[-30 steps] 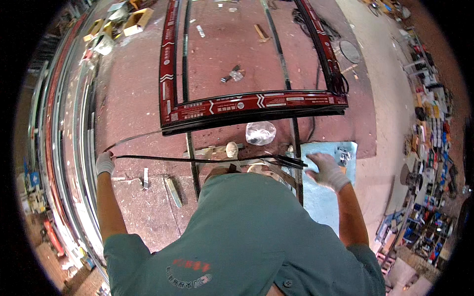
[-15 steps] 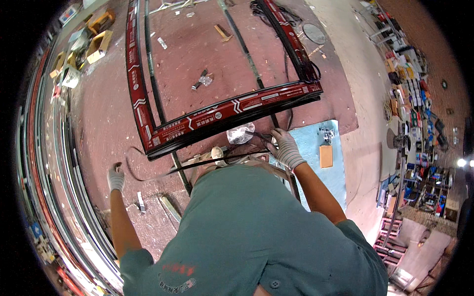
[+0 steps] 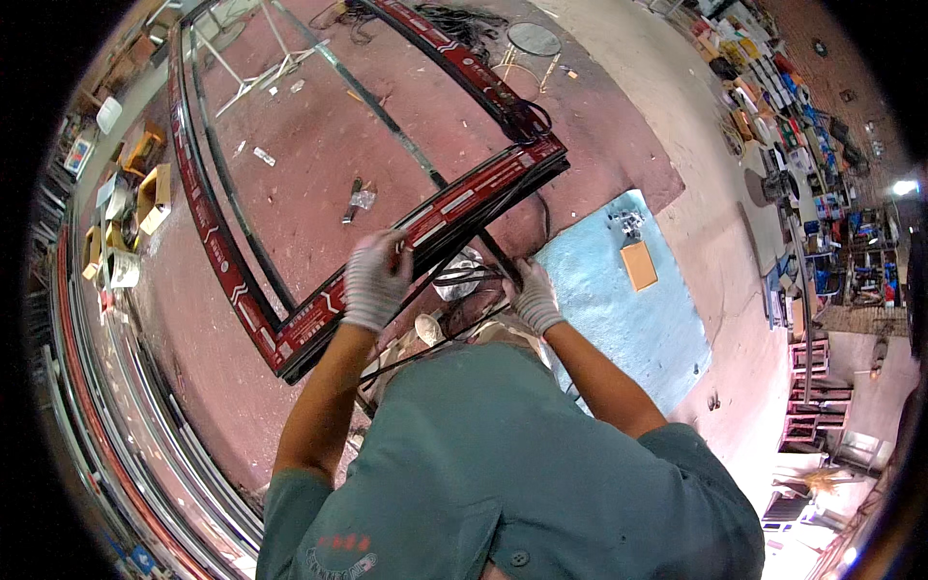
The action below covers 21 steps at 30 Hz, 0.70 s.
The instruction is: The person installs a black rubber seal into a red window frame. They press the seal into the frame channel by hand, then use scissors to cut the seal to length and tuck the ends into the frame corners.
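A large rectangular frame (image 3: 474, 196), wrapped in red printed film with dark edges, lies in front of me on long bars. My left hand (image 3: 379, 285), in a striped white glove, is over the frame's near side; motion smears its fingers, so its grip cannot be told. Beside the near right part of the frame, my gloved right hand (image 3: 534, 298) is closed around a thin black strip (image 3: 493, 274). Loops of this strip hang between my body and the frame, near a clear plastic bag (image 3: 459, 275).
On the right, a light blue sheet (image 3: 619, 319) carries a small brown box (image 3: 638, 266) and a little pile of small parts (image 3: 628, 224). Long metal profiles (image 3: 126, 387) lie along the left. Boxes and bins (image 3: 153, 198) stand at the far left; a round stool (image 3: 535, 39) is beyond the frame.
My left hand has swung from the far left up and right onto the near side of the frame. My right hand still grips the strip. The view has turned, shifting the frame leftward.
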Each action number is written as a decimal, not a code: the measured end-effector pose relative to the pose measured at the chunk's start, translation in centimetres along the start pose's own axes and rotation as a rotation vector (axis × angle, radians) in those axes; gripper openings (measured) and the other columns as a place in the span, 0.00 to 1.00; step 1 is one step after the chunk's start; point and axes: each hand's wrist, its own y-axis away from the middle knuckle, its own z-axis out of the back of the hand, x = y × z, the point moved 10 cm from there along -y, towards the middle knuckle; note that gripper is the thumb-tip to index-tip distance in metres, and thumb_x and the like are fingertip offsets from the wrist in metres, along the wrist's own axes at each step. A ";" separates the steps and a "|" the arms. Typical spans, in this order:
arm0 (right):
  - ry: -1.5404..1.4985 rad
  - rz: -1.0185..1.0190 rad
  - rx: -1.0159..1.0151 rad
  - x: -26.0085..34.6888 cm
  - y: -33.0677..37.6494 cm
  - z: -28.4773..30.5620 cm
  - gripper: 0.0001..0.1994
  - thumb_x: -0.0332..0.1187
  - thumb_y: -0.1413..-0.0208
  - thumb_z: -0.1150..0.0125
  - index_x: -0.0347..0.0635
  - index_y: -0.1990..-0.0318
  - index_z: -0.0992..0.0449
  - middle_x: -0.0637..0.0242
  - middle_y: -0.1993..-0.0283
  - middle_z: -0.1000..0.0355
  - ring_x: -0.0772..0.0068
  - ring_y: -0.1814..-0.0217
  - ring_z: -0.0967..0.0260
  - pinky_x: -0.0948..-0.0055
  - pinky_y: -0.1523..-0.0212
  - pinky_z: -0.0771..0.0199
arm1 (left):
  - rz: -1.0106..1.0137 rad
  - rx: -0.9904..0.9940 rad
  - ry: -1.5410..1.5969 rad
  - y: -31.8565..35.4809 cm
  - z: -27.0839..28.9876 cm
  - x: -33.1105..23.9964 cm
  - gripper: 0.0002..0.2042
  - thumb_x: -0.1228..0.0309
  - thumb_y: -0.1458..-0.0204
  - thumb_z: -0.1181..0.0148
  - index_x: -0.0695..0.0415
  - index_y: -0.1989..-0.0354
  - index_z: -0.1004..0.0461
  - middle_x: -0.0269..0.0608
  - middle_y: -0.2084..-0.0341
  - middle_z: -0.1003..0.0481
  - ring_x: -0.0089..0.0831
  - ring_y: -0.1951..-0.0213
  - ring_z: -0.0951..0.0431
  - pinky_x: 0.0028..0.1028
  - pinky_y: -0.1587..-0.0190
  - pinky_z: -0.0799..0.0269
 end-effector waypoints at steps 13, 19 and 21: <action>-0.293 0.120 -0.249 -6.2 7.8 3.5 0.24 0.34 0.47 0.33 0.40 0.43 0.29 0.51 0.40 0.31 0.45 0.38 0.34 0.53 0.39 0.32 | 0.440 0.497 -0.358 2.7 -20.2 -2.2 0.31 0.57 0.47 0.35 0.59 0.37 0.32 0.57 0.49 0.25 0.53 0.48 0.26 0.45 0.43 0.30; -0.330 0.112 -0.143 -7.6 6.2 4.7 0.21 0.34 0.44 0.35 0.40 0.43 0.28 0.50 0.39 0.32 0.44 0.38 0.34 0.54 0.37 0.34 | 0.540 0.294 0.060 2.4 -20.0 -0.4 0.16 0.68 0.46 0.36 0.59 0.50 0.23 0.50 0.60 0.20 0.46 0.57 0.19 0.37 0.50 0.25; -0.343 0.108 -0.126 -8.0 4.4 4.9 0.20 0.33 0.46 0.34 0.39 0.45 0.26 0.49 0.40 0.31 0.43 0.39 0.34 0.54 0.39 0.32 | 0.683 0.277 0.186 1.2 -18.8 -0.4 0.14 0.65 0.45 0.33 0.61 0.56 0.20 0.48 0.67 0.18 0.35 0.64 0.18 0.31 0.56 0.24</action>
